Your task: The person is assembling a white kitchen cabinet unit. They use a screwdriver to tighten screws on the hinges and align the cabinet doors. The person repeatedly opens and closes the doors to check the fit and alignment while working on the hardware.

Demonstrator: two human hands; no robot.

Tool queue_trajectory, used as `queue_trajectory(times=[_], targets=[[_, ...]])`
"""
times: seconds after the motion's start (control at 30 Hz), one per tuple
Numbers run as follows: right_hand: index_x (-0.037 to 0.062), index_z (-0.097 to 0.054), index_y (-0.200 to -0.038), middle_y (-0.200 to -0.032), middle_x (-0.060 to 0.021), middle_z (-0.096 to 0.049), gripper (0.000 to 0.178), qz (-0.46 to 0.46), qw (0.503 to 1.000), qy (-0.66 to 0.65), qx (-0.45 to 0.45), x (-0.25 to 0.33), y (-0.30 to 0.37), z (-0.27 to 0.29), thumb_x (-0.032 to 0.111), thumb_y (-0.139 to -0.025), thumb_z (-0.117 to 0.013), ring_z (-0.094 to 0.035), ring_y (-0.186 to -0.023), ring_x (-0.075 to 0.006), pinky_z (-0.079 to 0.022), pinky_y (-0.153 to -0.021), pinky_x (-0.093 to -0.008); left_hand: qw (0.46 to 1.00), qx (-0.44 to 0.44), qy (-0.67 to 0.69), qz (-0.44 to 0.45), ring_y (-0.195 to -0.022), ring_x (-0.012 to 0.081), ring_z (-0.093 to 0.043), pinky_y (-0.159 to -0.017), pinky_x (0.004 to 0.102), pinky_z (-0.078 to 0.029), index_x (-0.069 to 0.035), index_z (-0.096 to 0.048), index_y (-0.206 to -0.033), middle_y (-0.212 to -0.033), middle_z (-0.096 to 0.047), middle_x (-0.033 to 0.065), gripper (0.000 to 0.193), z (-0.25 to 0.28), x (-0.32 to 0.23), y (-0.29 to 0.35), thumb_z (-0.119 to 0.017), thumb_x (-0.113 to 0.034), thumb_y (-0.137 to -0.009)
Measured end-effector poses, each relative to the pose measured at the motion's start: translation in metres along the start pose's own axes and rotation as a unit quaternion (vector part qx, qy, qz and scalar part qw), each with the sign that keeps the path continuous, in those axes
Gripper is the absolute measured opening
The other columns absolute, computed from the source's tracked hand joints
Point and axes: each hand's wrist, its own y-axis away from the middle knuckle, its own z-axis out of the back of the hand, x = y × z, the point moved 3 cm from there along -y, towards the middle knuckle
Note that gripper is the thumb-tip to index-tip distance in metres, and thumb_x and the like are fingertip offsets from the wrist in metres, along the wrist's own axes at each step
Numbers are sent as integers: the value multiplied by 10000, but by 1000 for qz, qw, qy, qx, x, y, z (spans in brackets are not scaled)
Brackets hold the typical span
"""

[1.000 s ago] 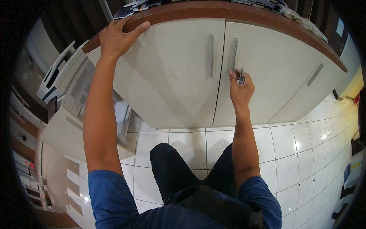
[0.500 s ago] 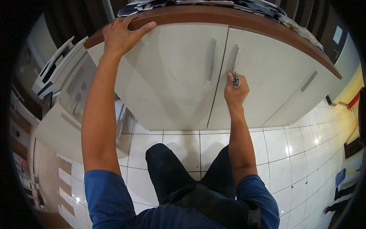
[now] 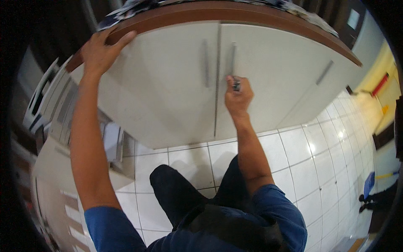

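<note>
My left hand (image 3: 100, 52) rests on the left part of the brown cabinet top (image 3: 184, 14), thumb spread along its front edge and fingers lying over it. My right hand (image 3: 239, 95) is closed round a small dark-and-silver object (image 3: 236, 85), whose kind I cannot make out. It is held at the lower end of the upright metal handle (image 3: 233, 56) on the right-hand cabinet door (image 3: 277, 80). The pale left-hand door (image 3: 168, 84) stands beside it, with its own handle (image 3: 205, 63). A dark line runs between the two doors.
Papers and plastic wrapping (image 3: 294, 10) lie on the cabinet top. A pale printer-like machine (image 3: 46, 96) stands at the left. White floor tiles (image 3: 294, 168) stretch out below and right. A blue object with a yellow stick (image 3: 369, 184) is at the far right.
The whole view has shifted, so the cabinet and both hands now appear further left. My left hand stays on the cabinet top and my right hand stays at the door handle.
</note>
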Motion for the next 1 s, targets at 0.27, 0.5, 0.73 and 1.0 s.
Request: queue_trajectory(times=[0.27, 0.5, 0.73, 1.0], targets=[[13, -633, -939, -789, -146, -612, 187, -29, 999, -2, 32, 30, 7, 56, -24, -779, -723, -610, -640, -310, -486, -574, -352, 999, 22, 6, 43, -1265, 369, -532, -1080, 527, -372, -135, -631, -1315, -1327, -578, 203, 923, 4, -16, 2, -598, -832, -710], [5, -635, -929, -814, -154, -629, 187, -25, 999, -24, 36, 32, 9, 60, -30, -768, -723, -639, -675, -324, -502, -587, -352, 998, 27, 52, 30, -1293, 392, -502, -1110, 555, -310, -129, -639, -1308, -1333, -569, 221, 948, 5, -7, 0, -573, -856, -703], [13, -635, -934, -819, -165, -640, 186, -45, 998, -14, 31, -4, -5, 9, 0, -773, -727, -643, -680, -353, -505, -583, -390, 998, 23, 45, 35, -1284, 392, -510, -1099, 527, -334, -114, -637, -1306, -1331, -570, 222, 977, 2, -16, 4, -582, -866, -686], [-3, -693, -819, -707, -120, -672, 224, -155, 976, -52, 141, -23, -9, 10, 207, -885, -736, -655, -650, -232, -504, -607, -338, 999, -5, -35, -13, -1270, 368, -539, -1070, 513, -405, -165, -582, -1369, -1380, -546, 190, 997, -31, 32, -7, -551, -887, -682]])
